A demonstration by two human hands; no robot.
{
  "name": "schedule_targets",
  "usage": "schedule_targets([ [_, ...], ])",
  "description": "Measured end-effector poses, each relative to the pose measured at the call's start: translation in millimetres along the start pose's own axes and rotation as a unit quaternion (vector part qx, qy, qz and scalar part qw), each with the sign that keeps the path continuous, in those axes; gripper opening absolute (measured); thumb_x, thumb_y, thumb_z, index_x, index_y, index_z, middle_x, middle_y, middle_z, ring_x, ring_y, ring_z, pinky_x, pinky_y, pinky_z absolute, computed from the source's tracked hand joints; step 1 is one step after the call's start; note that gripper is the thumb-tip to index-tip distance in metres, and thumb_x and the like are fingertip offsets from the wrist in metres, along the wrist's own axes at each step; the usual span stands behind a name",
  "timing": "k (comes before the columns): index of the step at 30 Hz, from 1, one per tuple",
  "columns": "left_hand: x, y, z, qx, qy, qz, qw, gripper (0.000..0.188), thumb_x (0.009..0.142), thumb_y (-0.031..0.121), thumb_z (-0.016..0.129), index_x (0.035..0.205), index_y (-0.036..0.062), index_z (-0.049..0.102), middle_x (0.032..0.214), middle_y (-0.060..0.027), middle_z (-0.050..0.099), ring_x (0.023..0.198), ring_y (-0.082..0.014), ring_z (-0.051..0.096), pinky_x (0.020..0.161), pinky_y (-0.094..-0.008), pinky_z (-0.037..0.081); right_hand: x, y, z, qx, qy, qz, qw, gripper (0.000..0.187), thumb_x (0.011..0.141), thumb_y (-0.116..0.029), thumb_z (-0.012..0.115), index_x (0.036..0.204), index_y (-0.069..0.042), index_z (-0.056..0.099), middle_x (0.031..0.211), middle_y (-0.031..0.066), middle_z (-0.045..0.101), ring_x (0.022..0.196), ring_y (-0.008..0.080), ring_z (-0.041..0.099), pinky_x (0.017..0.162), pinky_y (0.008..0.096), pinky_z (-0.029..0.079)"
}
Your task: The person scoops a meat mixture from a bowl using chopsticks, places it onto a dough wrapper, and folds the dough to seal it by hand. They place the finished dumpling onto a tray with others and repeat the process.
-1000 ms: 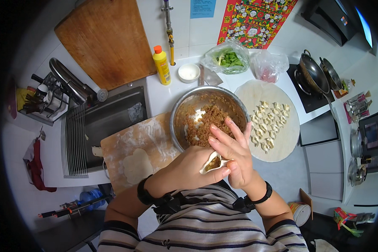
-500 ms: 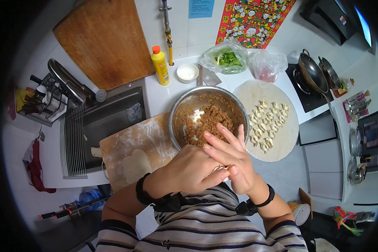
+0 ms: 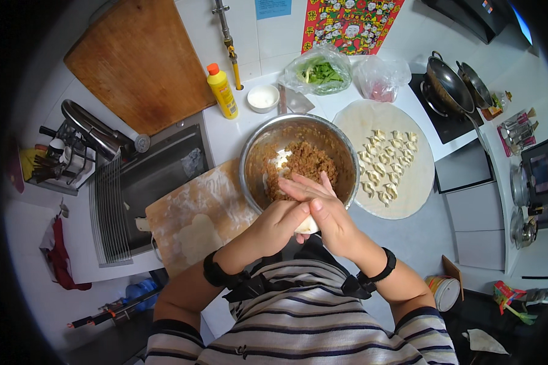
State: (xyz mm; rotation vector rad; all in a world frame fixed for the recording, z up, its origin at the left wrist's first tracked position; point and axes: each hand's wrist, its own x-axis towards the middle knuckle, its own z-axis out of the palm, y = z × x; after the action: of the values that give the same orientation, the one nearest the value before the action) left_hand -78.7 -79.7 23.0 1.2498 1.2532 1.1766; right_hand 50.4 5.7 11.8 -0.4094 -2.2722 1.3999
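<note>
Dough parcel (image 3: 307, 225), small, pale and rounded, sits clasped in the grip of the bare left hand (image 3: 276, 226) and bare right hand (image 3: 333, 222), both closed on it, on the body side of the wide, round, silvery metal bowl (image 3: 344, 149). Likely light, soft and easily torn, it suits gentle pressure along its edges, not its belly.

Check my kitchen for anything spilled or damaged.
Nothing looks damaged, but white powder is smeared over the flat wooden board, left of the metal bowl. It resembles a spill, though it may be flour.
</note>
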Motion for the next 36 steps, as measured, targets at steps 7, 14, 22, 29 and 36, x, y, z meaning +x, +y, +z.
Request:
schedule_targets([
  [7,1,-11,0,0.145,0.05,0.146,0.977,0.029,0.088,0.017,0.038,0.08,-0.0052,0.054,0.067,-0.0183,0.056,0.059,-0.0318,0.056,0.054,-0.0358,0.042,-4,4,11,0.066,0.019,-0.01,0.998,0.047,0.096,-0.03,0.022,0.121,0.0,0.049,0.126,0.0159,0.048,0.122,0.0357,0.038,0.106,0.0493,0.014],
  [14,-1,-19,10,0.094,0.071,0.083,0.99,0.023,0.082,0.01,0.041,0.073,-0.0048,0.055,0.063,-0.0194,0.055,0.059,-0.0345,0.055,0.051,-0.0386,0.04,-9,9,23,0.14,0.067,-0.036,0.987,0.049,0.096,-0.028,0.023,0.115,0.007,0.051,0.12,0.0206,0.052,0.121,0.0361,0.04,0.105,0.0438,0.022],
  [22,-1,-36,27,0.097,0.106,0.136,0.98,0.017,0.076,0.005,0.042,0.065,-0.0046,0.051,0.056,-0.0181,0.052,0.05,-0.0327,0.051,0.047,-0.0392,0.039,-21,18,24,0.11,0.062,-0.034,0.991,0.052,0.095,-0.03,0.02,0.112,0.006,0.053,0.12,0.0202,0.052,0.123,0.0374,0.036,0.106,0.0461,0.018],
  [29,-1,-48,39,0.108,0.123,0.151,0.975,0.015,0.074,0.003,0.043,0.064,-0.0053,0.05,0.054,-0.0187,0.05,0.048,-0.0322,0.05,0.044,-0.0378,0.038,-29,25,19,0.085,0.05,-0.036,0.994,0.051,0.094,-0.03,0.019,0.112,0.003,0.054,0.12,0.0187,0.052,0.124,0.0388,0.035,0.106,0.0483,0.014],
  [36,2,-30,30,-0.123,0.096,-0.115,0.981,0.023,0.088,0.013,0.043,0.087,-0.0042,0.057,0.07,-0.0085,0.06,0.061,-0.0206,0.059,0.055,-0.0296,0.044,-24,17,-7,0.065,-0.001,-0.037,0.997,0.058,0.088,-0.037,0.043,0.131,0.0,0.033,0.131,0.0223,0.039,0.128,0.0395,0.026,0.105,0.0495,0.017],
])
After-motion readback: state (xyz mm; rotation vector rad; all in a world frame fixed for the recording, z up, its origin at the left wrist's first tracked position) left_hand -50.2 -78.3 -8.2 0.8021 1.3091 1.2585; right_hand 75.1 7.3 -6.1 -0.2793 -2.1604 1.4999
